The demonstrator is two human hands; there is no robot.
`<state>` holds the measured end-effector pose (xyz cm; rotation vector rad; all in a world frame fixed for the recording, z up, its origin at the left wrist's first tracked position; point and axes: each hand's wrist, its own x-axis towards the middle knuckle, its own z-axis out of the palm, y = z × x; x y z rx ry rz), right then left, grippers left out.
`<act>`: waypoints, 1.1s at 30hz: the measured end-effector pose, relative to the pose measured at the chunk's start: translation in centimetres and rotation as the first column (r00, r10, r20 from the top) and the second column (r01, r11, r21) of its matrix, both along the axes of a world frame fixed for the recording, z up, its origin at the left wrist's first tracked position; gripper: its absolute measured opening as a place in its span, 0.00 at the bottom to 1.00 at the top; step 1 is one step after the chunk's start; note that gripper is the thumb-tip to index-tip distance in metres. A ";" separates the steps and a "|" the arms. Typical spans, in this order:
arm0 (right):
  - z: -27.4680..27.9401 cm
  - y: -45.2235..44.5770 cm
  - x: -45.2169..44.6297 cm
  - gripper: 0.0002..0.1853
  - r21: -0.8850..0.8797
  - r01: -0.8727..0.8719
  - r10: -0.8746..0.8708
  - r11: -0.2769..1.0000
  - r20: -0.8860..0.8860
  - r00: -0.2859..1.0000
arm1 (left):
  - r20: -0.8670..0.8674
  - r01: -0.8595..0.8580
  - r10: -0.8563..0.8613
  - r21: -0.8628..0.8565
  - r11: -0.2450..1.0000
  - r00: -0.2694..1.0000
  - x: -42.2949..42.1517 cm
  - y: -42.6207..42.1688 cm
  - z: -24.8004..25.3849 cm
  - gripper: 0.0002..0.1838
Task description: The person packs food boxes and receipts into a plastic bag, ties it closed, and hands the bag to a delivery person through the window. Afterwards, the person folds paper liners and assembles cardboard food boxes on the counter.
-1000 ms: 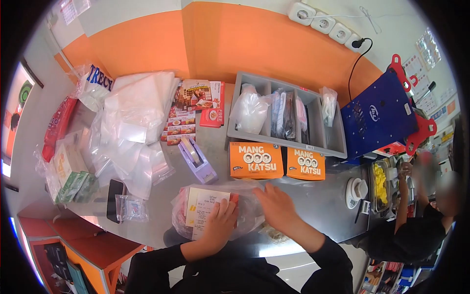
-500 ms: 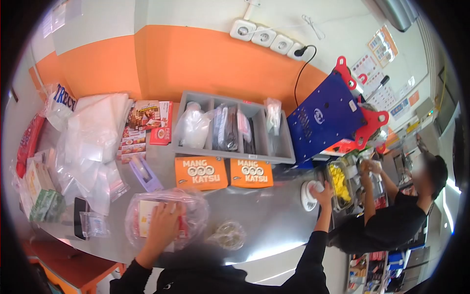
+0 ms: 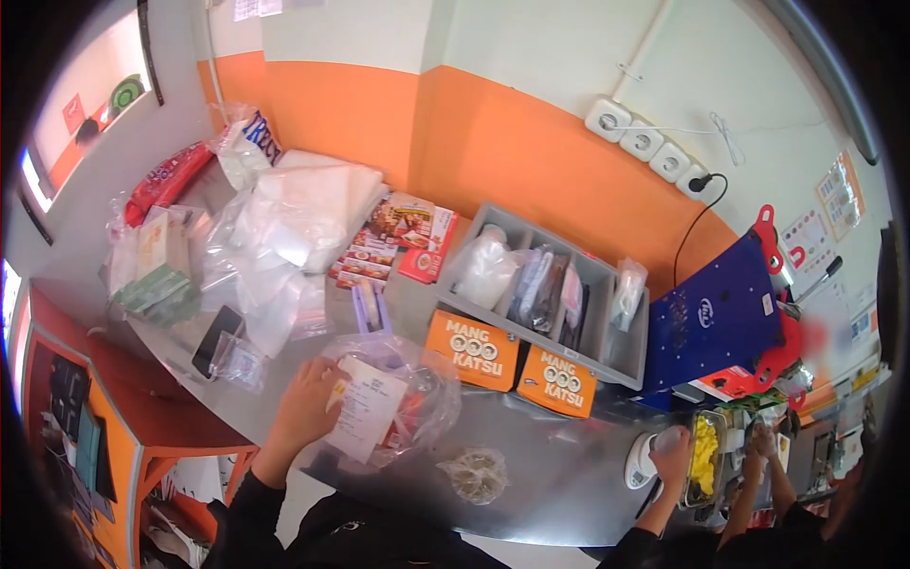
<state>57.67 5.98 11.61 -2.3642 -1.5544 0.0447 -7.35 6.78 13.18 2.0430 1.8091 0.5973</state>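
My left hand (image 3: pixel 308 403) pinches the edge of a white printed receipt (image 3: pixel 372 403), held tilted over a clear plastic bag (image 3: pixel 438 398). Something red and printed shows through that bag. Far to the right, my right hand (image 3: pixel 672 462) is at the white kitchen scale (image 3: pixel 641 462), its fingers curled around something pale and see-through that I cannot make out. Between my hands, a small clear bag with greenish contents (image 3: pixel 477 474) lies on the metal table (image 3: pixel 559 484).
Behind stand a grey divided bin (image 3: pixel 555 327) and orange boxes (image 3: pixel 469 348). Plastic bags (image 3: pixel 303 213), a phone (image 3: pixel 217 341) and a purple tape dispenser (image 3: pixel 370 308) lie leftward. At right are a blue machine (image 3: pixel 706 318), a yellow-filled tray (image 3: pixel 703 455) and a co-worker's hands (image 3: pixel 758 444).
The view has swung left, so things appear further right. My left hand has gone from resting on the bag to holding the receipt up by its edge. My right hand stays by the scale.
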 end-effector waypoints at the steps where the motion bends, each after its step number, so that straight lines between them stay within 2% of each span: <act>1: 3.2 0.4 -4.0 0.43 0.011 -0.042 0.041 0.999 0.020 0.999 | -0.066 0.039 -0.039 0.000 0.999 0.997 -0.3 -0.6 -0.6 0.23; 3: 8.4 1.1 -11.7 0.42 0.085 -0.224 0.226 0.971 -0.007 0.974 | -0.060 0.036 -0.034 0.035 0.999 0.998 -0.3 -0.7 -1.3 0.25; 5: 12.3 1.6 -18.9 0.41 0.150 -0.460 0.474 0.875 -0.076 0.877 | -0.050 0.027 -0.024 0.054 0.998 0.998 0.1 -0.6 -1.8 0.28; 7: 14.6 2.2 -25.8 0.42 0.175 -0.667 0.689 0.724 -0.142 0.711 | -0.014 0.080 -0.079 0.067 0.995 0.997 0.5 -0.8 -2.5 0.28; 9: 15.5 2.5 -32.7 0.42 0.131 -0.794 0.787 0.594 -0.303 0.538 | 0.074 0.124 -0.131 0.095 0.988 0.989 0.8 -0.9 -2.9 0.28; 11: 14.2 3.3 -39.0 0.42 0.156 -0.889 0.841 0.430 -0.428 0.332 | 0.281 -0.108 0.056 0.176 0.978 0.958 -0.3 -1.2 -3.8 0.28; 12: 12.8 3.5 -41.9 0.43 0.158 -0.915 0.870 0.371 -0.404 0.283 | 0.385 -0.226 0.135 0.201 0.953 0.913 -0.9 -1.2 -4.0 0.28; 13: 11.4 3.6 -44.7 0.43 0.158 -0.936 0.893 0.315 -0.383 0.236 | 0.354 -0.298 0.207 0.225 0.927 0.912 -1.6 -1.5 -3.8 0.27; 15: 8.9 3.2 -49.4 0.44 0.028 -0.929 0.844 0.368 -0.430 0.321 | 0.300 -0.434 0.352 0.278 0.857 0.887 -2.9 -2.3 -3.2 0.24; 18: 5.3 2.8 -53.1 0.44 -0.171 -0.859 0.831 0.482 -0.221 0.510 | 0.470 -0.287 0.324 -0.151 0.946 0.821 -6.4 -2.4 -4.9 0.19; 21: 2.7 2.8 -53.1 0.45 -0.248 -0.781 0.796 0.574 -0.057 0.603 | 0.434 -0.381 0.380 -0.089 0.920 0.817 -7.5 -2.1 -3.9 0.12; 24: 2.1 2.8 -52.8 0.45 -0.115 -0.787 0.786 0.606 -0.069 0.615 | 0.310 -0.456 0.424 0.036 0.889 0.851 -6.9 -2.4 -0.1 0.08; 27: 2.7 2.8 -52.8 0.46 -0.065 -0.793 0.784 0.606 -0.118 0.609 | 0.452 -0.349 0.231 0.198 0.916 0.862 -6.2 -2.5 3.3 0.07; 30: 3.0 3.1 -53.7 0.47 0.029 -0.797 0.790 0.603 -0.161 0.591 | 0.429 -0.261 0.187 0.120 0.958 0.884 -7.0 -2.6 2.6 0.08; 33: 2.1 4.1 -54.8 0.47 0.019 -0.819 0.776 0.574 -0.333 0.536 | 0.790 0.007 0.022 -0.034 0.999 0.612 -9.7 -3.1 -2.1 0.11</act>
